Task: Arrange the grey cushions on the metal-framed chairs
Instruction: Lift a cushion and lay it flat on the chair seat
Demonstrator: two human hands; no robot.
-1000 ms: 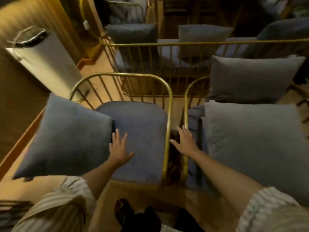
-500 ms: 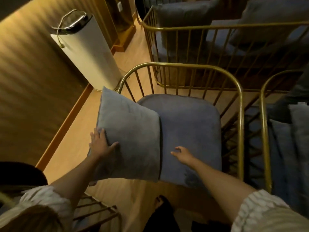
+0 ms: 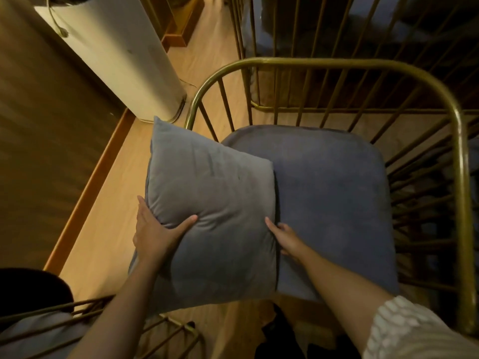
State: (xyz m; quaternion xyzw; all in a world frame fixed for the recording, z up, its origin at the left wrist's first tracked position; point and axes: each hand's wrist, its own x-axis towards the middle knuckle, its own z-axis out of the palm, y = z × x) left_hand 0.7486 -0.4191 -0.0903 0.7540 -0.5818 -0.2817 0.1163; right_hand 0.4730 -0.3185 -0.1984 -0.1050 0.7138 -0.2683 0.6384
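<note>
A grey square cushion (image 3: pixel 210 203) is held over the left side of a chair with a brass metal frame (image 3: pixel 458 141). The chair's blue-grey seat pad (image 3: pixel 334 198) lies flat under it. My left hand (image 3: pixel 155 231) grips the cushion's left edge, thumb on top and fingers underneath. My right hand (image 3: pixel 285 237) holds the cushion's right edge, fingers tucked between the cushion and the seat pad.
A tall white cylindrical appliance (image 3: pixel 116 53) stands on the wooden floor (image 3: pixel 108 224) at the upper left, beside a wood wall. Another brass-framed seat (image 3: pixel 337 29) lies behind the chair. Part of a further metal chair (image 3: pixel 77 320) sits at the bottom left.
My view has swung left and down onto the one chair. My left hand took the cushion's left edge, and my right hand moved from the seat pad onto its right edge.
</note>
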